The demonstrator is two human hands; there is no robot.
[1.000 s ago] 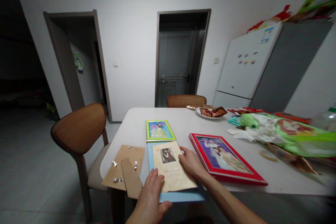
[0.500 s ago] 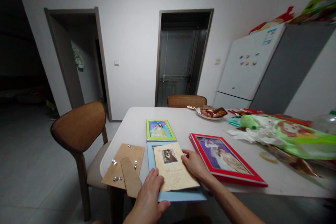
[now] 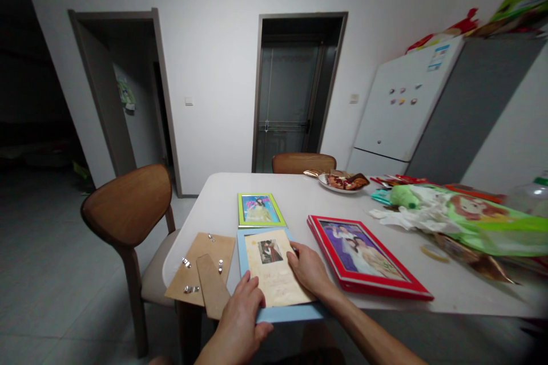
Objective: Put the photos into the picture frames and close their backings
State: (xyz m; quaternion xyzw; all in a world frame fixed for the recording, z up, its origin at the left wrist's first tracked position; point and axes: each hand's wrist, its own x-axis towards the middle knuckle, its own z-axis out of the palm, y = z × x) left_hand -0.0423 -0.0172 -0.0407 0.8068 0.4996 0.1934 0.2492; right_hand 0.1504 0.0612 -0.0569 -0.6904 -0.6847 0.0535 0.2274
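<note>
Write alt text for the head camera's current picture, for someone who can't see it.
Two bare hands hold a cream printed sheet over a blue frame on a white table, near green and red picture frames.

A plate (image 3: 326, 186) of food (image 3: 346, 181), a green bag (image 3: 509, 234) touching crumpled white tissue (image 3: 432, 215), and a fridge (image 3: 383, 117) with small magnets (image 3: 402, 102).

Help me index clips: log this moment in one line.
left hand: at blue frame | right hand: at printed sheet | printed sheet: over blue frame | red frame: at right
</note>
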